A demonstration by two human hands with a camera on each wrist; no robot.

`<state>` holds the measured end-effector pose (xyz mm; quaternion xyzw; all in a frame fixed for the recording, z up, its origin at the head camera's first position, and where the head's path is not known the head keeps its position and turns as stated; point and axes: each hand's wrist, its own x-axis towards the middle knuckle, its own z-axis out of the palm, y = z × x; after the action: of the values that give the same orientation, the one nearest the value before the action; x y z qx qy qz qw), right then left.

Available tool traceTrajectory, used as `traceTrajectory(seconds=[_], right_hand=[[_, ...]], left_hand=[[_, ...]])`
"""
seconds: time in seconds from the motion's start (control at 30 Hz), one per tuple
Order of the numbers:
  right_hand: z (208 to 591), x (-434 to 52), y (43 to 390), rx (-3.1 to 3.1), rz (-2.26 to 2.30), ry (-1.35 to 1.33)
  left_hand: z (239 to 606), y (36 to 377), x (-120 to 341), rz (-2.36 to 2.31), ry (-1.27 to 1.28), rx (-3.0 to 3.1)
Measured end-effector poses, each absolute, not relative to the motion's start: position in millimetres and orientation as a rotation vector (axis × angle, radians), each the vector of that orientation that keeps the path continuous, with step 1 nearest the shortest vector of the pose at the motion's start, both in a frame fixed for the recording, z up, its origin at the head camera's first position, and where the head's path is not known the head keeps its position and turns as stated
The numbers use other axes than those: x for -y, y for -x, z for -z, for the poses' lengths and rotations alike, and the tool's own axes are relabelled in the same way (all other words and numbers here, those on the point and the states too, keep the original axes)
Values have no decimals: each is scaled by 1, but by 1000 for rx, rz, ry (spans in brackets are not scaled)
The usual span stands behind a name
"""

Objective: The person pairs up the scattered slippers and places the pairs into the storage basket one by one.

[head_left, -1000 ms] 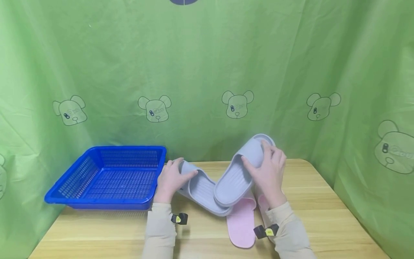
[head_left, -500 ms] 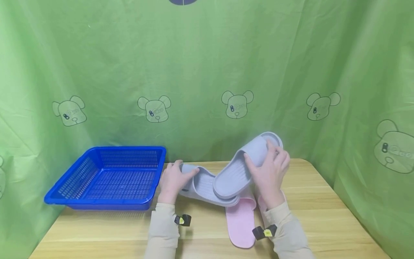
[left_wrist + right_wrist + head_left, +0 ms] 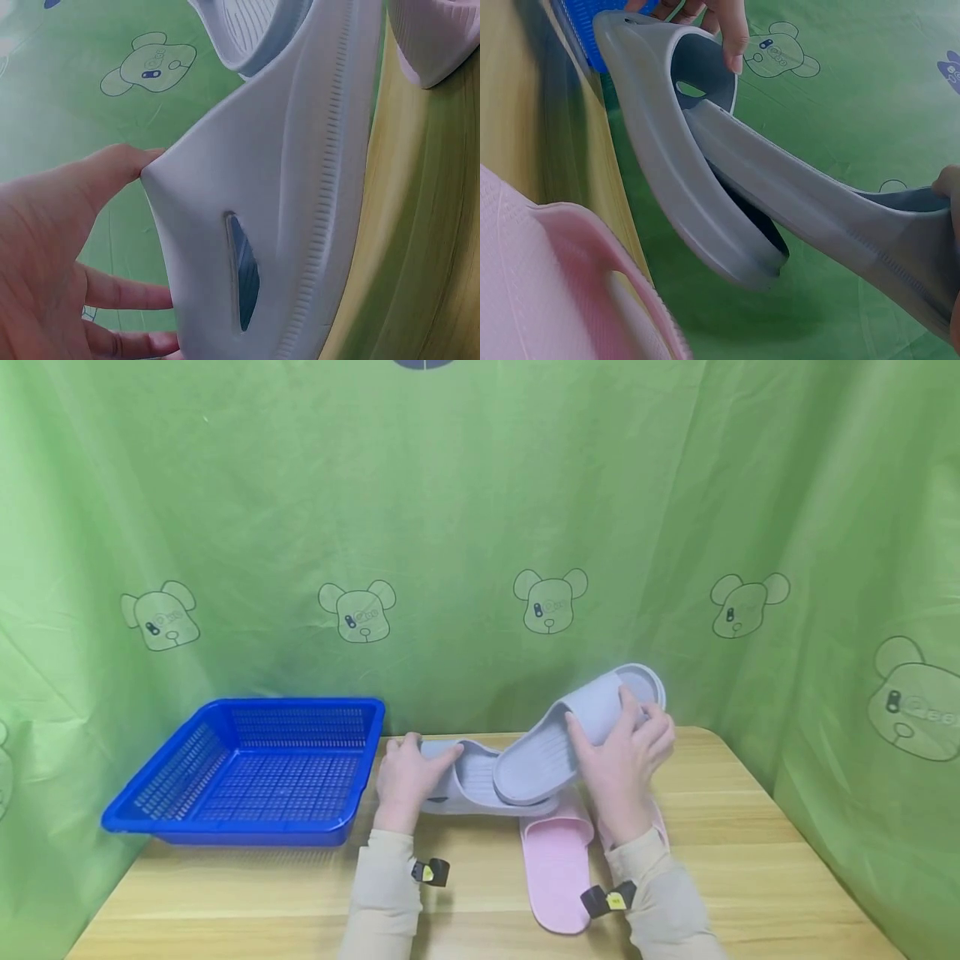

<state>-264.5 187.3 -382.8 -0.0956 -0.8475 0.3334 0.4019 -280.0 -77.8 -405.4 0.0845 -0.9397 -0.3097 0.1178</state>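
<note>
Both hands grip grey slippers, the left hand [image 3: 405, 772] clasping the lower grey slipper [image 3: 468, 777] at mid-frame and the right hand [image 3: 622, 760] curled round the raised grey slipper [image 3: 577, 727], so the pairing step seems in hand, and nesting them likely calls for aligning their soles above the pink slippers [image 3: 555, 868].

grey slippers [image 3: 525, 756], overlapping, one tilted

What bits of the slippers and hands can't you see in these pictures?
- Second pink slipper: head view, mostly behind the right hand and sleeve.
- Left grey slipper: head view, heel under the right grey slipper.
- Left hand: left wrist view, cut off by the edge.
- Blue basket: right wrist view, only a corner shows.
</note>
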Motion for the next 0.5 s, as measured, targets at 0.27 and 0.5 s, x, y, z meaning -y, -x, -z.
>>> traceTrajectory(seconds=[0.27, 0.5], right_hand=[[384, -184, 263, 2174, -854, 228], [386, -183, 264, 2240, -805, 226]], left_hand=[[405, 279, 78, 912, -294, 2719], [407, 282, 82, 928, -313, 2682]])
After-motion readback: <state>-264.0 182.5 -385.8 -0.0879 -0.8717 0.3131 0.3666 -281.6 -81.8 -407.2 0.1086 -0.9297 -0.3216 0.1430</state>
